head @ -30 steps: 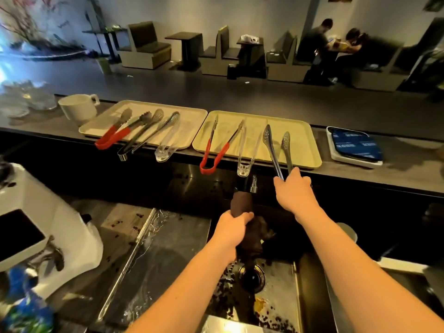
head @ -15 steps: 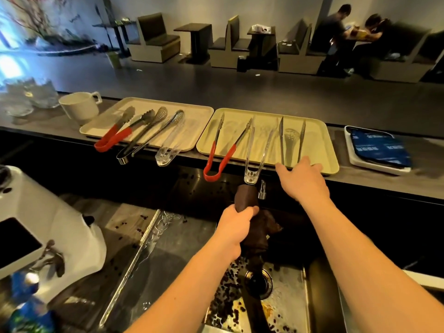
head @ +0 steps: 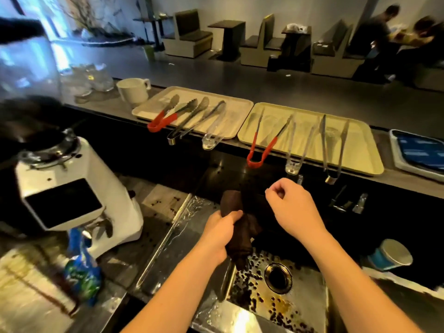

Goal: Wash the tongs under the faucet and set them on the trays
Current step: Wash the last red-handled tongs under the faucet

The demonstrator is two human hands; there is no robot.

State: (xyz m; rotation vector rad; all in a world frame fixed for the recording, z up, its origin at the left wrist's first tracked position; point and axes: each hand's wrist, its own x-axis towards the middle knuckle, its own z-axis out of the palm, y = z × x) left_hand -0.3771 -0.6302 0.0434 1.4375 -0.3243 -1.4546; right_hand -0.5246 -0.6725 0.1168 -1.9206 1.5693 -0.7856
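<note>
Over the sink [head: 276, 306], our left hand [head: 219, 233] grips a dark cloth [head: 236, 239]. Our right hand [head: 292, 207] hovers loosely curled, holding nothing, below the metal tongs [head: 332, 150] on the right tray [head: 360, 150].

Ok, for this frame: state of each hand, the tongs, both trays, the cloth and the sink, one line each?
left hand: grips the dark brown cloth
right hand: loosely curled, holds nothing
left tray: holds four tongs, handles past its near edge
right tray: holds three tongs
steel tongs: lying on the right tray, released
sink: wet, scattered with dark bits
drain: uncovered
</note>
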